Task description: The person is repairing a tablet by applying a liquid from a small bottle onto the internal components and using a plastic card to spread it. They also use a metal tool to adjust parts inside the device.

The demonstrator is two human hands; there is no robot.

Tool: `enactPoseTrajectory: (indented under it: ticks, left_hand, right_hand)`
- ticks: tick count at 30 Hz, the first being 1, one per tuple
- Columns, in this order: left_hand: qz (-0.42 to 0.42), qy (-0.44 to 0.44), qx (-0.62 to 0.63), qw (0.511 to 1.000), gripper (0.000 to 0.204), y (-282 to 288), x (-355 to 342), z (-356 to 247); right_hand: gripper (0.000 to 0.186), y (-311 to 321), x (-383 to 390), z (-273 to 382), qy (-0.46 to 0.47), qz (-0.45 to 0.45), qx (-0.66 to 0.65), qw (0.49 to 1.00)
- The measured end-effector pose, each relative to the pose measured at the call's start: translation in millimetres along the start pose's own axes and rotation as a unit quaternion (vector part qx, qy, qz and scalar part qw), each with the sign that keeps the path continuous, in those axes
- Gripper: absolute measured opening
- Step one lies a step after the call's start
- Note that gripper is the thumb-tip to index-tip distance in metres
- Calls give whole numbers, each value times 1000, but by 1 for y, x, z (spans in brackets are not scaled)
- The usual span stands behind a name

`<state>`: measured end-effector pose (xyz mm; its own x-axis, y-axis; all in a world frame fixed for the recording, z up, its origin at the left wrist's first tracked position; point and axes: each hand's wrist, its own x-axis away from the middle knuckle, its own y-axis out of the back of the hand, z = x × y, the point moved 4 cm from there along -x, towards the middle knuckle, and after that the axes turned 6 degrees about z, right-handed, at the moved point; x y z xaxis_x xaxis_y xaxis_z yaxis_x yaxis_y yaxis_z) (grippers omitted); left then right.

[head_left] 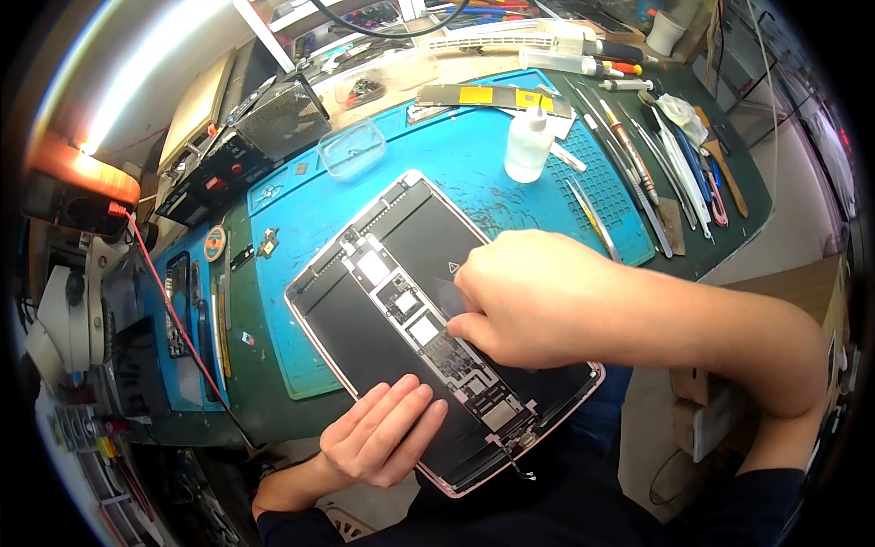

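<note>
An opened tablet (337, 337) with a pink rim lies tilted across the front of the blue mat (301, 219), showing dark battery panels and a long central circuit board (433, 356). My left hand (383, 428) rests with fingers stretched flat on the tablet's lower left part. My right hand (519, 296) is closed in a pinch on a thin translucent plastic card (448, 294), held over the right battery panel beside the board. Its fingertips are partly hidden.
Behind the tablet stand a dropper bottle (529, 150) and clear plastic box (351, 150). Tweezers and pens (665, 169) line the right. A boxy black device (200, 182), orange meter (77, 182) with red lead, and phone housing (178, 305) are at the left.
</note>
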<state>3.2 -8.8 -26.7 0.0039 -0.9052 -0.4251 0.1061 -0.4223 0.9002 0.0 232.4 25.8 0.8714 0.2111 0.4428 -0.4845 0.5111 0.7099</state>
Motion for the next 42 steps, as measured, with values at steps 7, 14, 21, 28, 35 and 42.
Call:
enactPoseTrajectory:
  ticks: [7,14,21,28,35,42]
  left_hand:
    - [8,6,-38,999,25,0,-4,1]
    - [-15,-5,-46,999,25,-1,-6,2]
    - [-33,-6,-32,999,26,-3,-4,4]
    - [-47,-4,-30,998,24,-3,-4,2]
    - [-41,13,-34,998,23,1,-7,2]
    - [1,81,-3,997,21,10,-3,2]
  right_hand:
    - [24,-18,3,3,15,-118,-23,993]
    - [31,-17,-3,2,5,-161,-33,986]
    - [31,-14,-10,8,3,-180,-32,983]
    - [29,-15,-16,10,30,-213,-3,977]
    - [39,-7,-22,8,-3,-162,23,987]
    - [37,29,41,-9,8,-442,133,887]
